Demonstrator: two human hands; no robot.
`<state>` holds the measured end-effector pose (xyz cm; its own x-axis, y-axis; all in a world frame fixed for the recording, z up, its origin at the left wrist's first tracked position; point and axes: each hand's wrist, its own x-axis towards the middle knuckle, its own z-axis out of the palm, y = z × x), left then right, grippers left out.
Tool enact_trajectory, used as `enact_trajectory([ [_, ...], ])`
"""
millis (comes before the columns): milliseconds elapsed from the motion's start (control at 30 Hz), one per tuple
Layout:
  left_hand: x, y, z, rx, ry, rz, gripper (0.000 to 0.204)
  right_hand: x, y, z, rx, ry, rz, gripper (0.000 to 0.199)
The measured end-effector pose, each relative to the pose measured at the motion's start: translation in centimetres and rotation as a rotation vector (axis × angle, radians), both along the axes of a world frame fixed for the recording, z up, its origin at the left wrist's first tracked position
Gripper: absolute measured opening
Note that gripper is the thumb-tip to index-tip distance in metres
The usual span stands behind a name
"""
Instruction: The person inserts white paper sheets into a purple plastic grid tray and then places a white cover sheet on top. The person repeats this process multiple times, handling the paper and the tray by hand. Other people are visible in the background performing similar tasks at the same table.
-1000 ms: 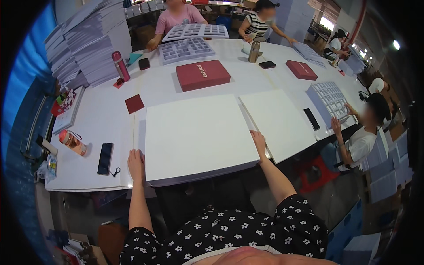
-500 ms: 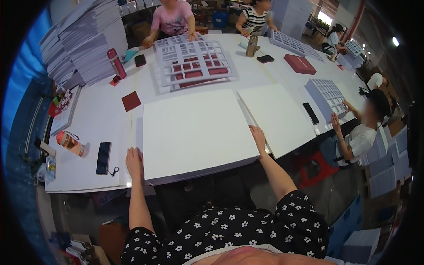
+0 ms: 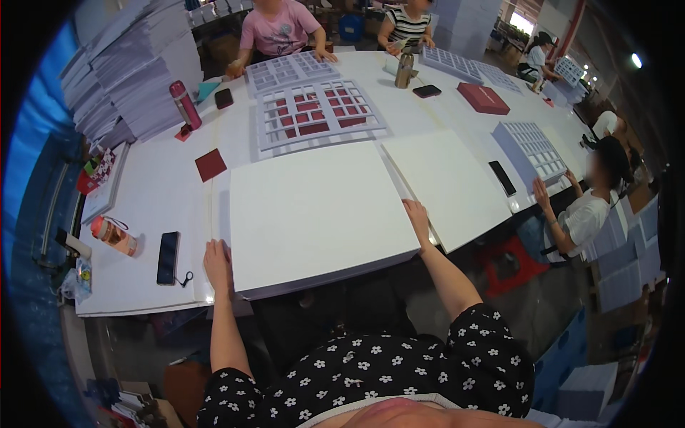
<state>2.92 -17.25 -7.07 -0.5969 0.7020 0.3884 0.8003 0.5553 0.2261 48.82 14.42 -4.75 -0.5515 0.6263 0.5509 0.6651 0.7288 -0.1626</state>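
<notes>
A thick stack of large white boards (image 3: 321, 214) lies in front of me, its near edge overhanging the table's front edge. My left hand (image 3: 217, 260) is at its left side, fingers stretched out along the edge. At the right side, my right hand (image 3: 416, 216) has its fingers extended against the edge. Neither hand wraps round the stack. Right of it lies another white board (image 3: 449, 189), partly next to my right hand. Beyond the stack, a white grid frame (image 3: 319, 143) lies over red pieces (image 3: 303, 121).
A black phone (image 3: 168, 257), an orange-capped bottle (image 3: 114, 237) and a dark red square (image 3: 211, 165) lie at left. A pink flask (image 3: 185, 107) stands by tall paper stacks (image 3: 135, 78). At right are a phone (image 3: 501, 178), red box (image 3: 483, 98) and co-worker (image 3: 581, 214) with a grid frame.
The far grid frame has come down over the red pieces, and the pink-shirted co-worker's hand has drawn back from it. My hands and the board stack have hardly moved.
</notes>
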Motion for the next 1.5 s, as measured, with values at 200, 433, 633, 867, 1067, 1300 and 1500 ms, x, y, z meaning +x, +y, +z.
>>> enact_trajectory([
  [200, 0.8, 0.1, 1.0, 0.022, 0.064, -0.004, 0.032, -0.1, -0.1, -0.1, 0.003, 0.011, -0.001, 0.029],
  [433, 0.5, 0.2, 0.6, 0.026, 0.076, -0.007, 0.032, 0.3, 0.5, -0.8, -0.091, -0.036, -0.033, 0.040],
  [633, 0.3, 0.0, 0.3, 0.019, 0.077, -0.010, 0.032, 0.1, 0.2, -0.4, -0.022, 0.010, 0.004, 0.029],
  [867, 0.8, 0.3, 0.7, 0.024, 0.042, 0.000, 0.032, 0.0, -0.1, 0.3, -0.032, 0.021, 0.004, 0.028],
  [1067, 0.4, 0.2, 0.4, 0.020, 0.014, 0.001, 0.034, 0.0, -0.1, 0.1, -0.029, 0.016, -0.011, 0.029],
  [1300, 0.8, -0.1, 0.9, 0.017, 0.052, 0.000, 0.031, 0.0, -0.3, 0.2, -0.013, 0.020, 0.005, 0.031],
  [1500, 0.6, 0.0, 0.8, 0.000, 0.041, 0.005, 0.032, 0.1, 0.1, -0.6, 0.012, -0.048, -0.052, 0.039],
])
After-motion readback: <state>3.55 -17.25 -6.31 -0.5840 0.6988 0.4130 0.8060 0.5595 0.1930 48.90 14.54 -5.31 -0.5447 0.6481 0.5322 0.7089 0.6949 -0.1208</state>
